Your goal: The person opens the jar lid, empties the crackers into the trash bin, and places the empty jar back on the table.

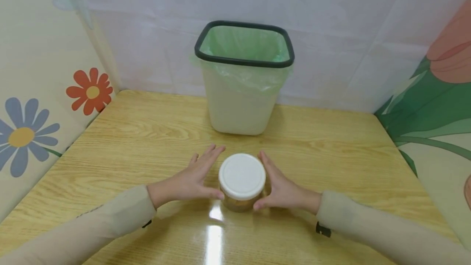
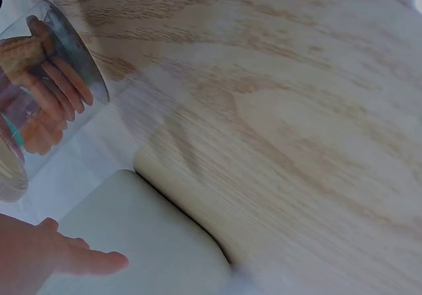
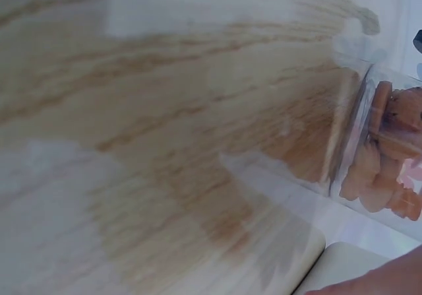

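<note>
A clear round jar with a white lid stands upright on the wooden table, between both hands. Reddish-brown pieces show through its wall in both wrist views; their kind is unclear. On the jar's left, the left hand has its fingers spread and extended, thumb close to the jar's side. Across from it, the right hand curves loosely about the other side, fingertips near the lid's edge and thumb low by the wall. The left wrist view shows the left hand's fingers apart from the jar. Whether the right hand touches it, I cannot tell.
Behind the jar stands a pale bin with a dark rim and a green liner bag. White cloth hangs at the table's back edge. Flower-printed panels border the table on both sides.
</note>
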### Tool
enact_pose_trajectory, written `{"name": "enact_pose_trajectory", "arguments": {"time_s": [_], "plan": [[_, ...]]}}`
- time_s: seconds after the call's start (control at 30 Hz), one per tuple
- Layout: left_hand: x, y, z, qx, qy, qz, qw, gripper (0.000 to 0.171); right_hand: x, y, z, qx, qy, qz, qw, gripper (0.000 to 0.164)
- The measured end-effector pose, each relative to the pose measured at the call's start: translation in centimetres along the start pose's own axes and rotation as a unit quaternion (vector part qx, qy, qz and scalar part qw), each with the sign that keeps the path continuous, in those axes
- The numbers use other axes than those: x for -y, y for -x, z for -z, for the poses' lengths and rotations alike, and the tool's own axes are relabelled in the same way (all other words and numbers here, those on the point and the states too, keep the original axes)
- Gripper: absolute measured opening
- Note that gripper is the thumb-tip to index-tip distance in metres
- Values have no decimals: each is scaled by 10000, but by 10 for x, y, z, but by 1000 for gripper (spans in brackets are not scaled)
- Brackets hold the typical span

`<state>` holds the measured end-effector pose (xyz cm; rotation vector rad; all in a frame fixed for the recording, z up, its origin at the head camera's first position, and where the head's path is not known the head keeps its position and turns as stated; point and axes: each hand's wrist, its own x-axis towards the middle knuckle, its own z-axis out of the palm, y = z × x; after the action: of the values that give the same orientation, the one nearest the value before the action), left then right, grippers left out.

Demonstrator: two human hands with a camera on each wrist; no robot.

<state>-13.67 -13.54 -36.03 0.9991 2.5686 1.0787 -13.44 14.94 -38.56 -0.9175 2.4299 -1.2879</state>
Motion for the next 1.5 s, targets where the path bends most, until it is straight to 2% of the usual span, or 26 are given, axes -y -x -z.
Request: {"name": "enact_pose_trajectory", "arguments": {"time_s": [0.33, 0.63, 0.8, 1.1, 1.37, 1.5], "plan": [[-2, -4, -3, 266, 268, 64, 9993, 127, 1, -1, -2, 78, -357, -95, 9993, 147], [-3, -9, -10, 197, 542, -21, 9983, 127, -4, -5, -9, -2, -907, -97, 9958, 147], [-4, -10, -13, 227, 681, 38, 9974, 132, -6, -7, -12, -47, -1142, -116, 9934, 146], [-3, -13, -15, 208, 735, 107, 9970, 128, -6, -8, -15, -18, -1271, -82, 9918, 145], [2, -17, -15, 203, 874, -297, 9955, 127, -5, -9, -16, -75, -1290, -228, 9914, 142], [4, -19, -16, 271, 935, -246, 9949, 127, -6, -9, -16, -85, -1378, -224, 9902, 142]]}}
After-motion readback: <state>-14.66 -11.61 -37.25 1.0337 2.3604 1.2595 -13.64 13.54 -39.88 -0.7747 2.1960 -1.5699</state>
